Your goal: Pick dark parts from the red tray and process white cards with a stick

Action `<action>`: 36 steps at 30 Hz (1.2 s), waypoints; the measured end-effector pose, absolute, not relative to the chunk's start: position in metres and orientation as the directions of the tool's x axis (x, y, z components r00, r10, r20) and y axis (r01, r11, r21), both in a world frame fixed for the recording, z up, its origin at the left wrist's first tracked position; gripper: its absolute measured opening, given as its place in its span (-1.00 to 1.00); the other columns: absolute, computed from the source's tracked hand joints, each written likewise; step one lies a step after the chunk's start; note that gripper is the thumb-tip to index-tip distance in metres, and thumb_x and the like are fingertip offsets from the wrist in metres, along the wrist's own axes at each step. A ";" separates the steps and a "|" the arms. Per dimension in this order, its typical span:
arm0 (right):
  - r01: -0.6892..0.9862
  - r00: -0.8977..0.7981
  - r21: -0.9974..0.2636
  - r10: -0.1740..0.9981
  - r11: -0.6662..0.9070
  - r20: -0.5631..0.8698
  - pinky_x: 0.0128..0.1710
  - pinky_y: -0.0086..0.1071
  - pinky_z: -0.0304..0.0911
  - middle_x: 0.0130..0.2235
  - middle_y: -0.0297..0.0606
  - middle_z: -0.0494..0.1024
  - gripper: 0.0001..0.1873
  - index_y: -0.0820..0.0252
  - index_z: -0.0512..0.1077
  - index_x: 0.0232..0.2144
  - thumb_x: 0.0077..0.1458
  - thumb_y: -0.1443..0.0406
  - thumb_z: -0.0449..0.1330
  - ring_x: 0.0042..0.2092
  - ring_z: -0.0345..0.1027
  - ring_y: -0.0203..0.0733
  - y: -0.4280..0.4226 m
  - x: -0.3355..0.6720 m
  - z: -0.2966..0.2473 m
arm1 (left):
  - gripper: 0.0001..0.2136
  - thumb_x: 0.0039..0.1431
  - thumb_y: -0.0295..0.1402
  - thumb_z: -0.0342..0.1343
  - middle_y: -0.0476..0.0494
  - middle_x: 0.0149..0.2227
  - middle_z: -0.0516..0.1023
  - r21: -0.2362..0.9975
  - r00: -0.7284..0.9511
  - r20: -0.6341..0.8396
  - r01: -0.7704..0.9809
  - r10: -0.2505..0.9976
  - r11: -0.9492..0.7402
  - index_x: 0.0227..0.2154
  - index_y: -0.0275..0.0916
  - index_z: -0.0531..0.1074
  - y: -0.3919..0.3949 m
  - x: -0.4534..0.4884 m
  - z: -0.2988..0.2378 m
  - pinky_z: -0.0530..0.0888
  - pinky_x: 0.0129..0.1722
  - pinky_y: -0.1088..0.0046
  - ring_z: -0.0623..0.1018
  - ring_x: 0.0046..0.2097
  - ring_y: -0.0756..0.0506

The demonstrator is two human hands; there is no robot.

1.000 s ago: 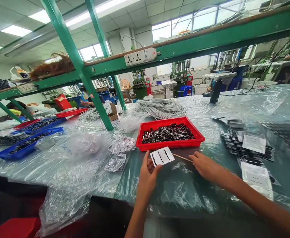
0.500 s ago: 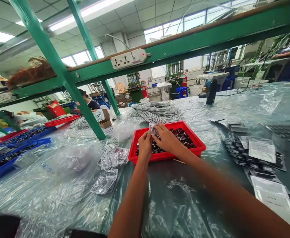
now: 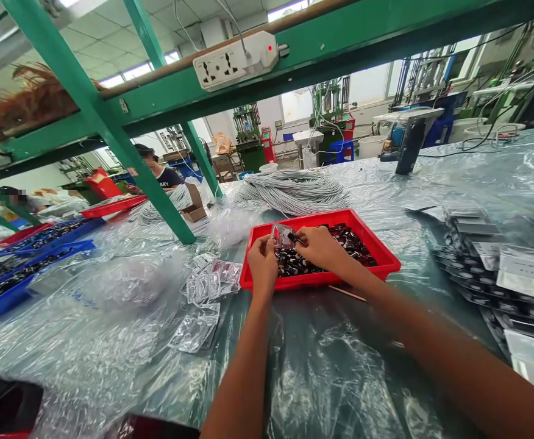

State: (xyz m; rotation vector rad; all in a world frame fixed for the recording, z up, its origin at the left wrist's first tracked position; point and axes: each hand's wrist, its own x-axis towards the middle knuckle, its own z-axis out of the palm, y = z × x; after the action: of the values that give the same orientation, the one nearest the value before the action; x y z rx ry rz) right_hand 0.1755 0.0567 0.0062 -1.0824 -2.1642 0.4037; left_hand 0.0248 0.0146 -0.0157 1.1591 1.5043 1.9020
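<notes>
A red tray (image 3: 386,256) holds several small dark parts (image 3: 353,241). Both my hands hover over its left half. My left hand (image 3: 261,263) pinches a small clear bag (image 3: 280,233) by its edge. My right hand (image 3: 320,249) is closed on one small dark part (image 3: 293,238) and holds it at the bag's mouth. A thin wooden stick (image 3: 347,293) lies on the table just in front of the tray, under my right forearm.
Small clear bags (image 3: 210,281) lie left of the tray. Filled packets with white labels (image 3: 500,262) are stacked at the right. Coils of grey cable (image 3: 294,192) lie behind the tray. A green frame post (image 3: 166,204) stands left. Blue trays (image 3: 29,268) sit far left. Other people work beyond.
My hands went from the table in front of the tray to above the tray. The white label card left my left hand; it now holds a clear bag. The stick stayed on the table.
</notes>
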 end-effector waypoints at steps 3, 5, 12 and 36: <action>0.596 -0.441 -0.425 0.720 0.681 0.536 0.05 -0.05 0.39 -0.01 0.07 0.58 -0.64 0.31 0.48 -0.02 0.11 0.36 0.25 0.04 0.47 0.12 0.055 0.178 0.007 | -0.84 0.00 -0.25 0.27 -0.08 -0.38 0.56 0.933 -0.537 0.209 -0.142 0.818 -0.332 -0.45 -0.22 0.49 0.016 0.021 -0.014 0.49 -0.18 0.35 0.54 -0.27 -0.08; 0.526 -0.454 -0.379 0.629 0.761 0.632 0.13 0.01 0.34 0.15 0.07 0.46 -0.54 0.27 0.40 0.11 0.15 0.31 0.24 0.17 0.36 0.12 0.054 0.176 0.004 | -0.84 -0.03 -0.27 0.28 -0.08 -0.35 0.55 0.875 -0.448 0.150 -0.354 0.882 -0.329 -0.46 -0.24 0.47 0.015 0.022 -0.011 0.51 -0.19 0.37 0.55 -0.26 -0.06; 0.506 -0.532 -0.245 0.523 0.827 0.666 0.14 0.03 0.36 0.19 0.07 0.41 -0.56 0.22 0.38 0.17 0.26 0.39 0.07 0.22 0.30 0.11 0.049 0.167 -0.009 | -0.72 -0.11 -0.21 0.39 -0.11 -0.31 0.61 0.865 -0.316 0.165 -0.408 0.934 -0.291 -0.37 -0.27 0.54 0.007 0.032 -0.006 0.48 -0.14 0.38 0.58 -0.20 -0.09; 0.557 -0.522 -0.400 0.681 0.728 0.513 -0.20 -0.21 0.46 -0.28 -0.09 0.69 -0.73 0.22 0.58 -0.18 0.12 0.30 0.14 -0.26 0.61 0.04 0.057 0.180 -0.006 | -0.88 -0.12 -0.44 0.29 -0.02 -0.48 0.49 0.961 -0.593 0.273 0.140 0.758 -0.237 -0.51 -0.20 0.44 0.006 0.014 -0.019 0.37 -0.19 0.38 0.44 -0.35 -0.06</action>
State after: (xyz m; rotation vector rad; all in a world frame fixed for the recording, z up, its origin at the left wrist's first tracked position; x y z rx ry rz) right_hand 0.1798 0.0574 -0.0060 -0.9315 -2.2639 0.2435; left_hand 0.0143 0.0058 -0.0187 1.0764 1.5844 1.8815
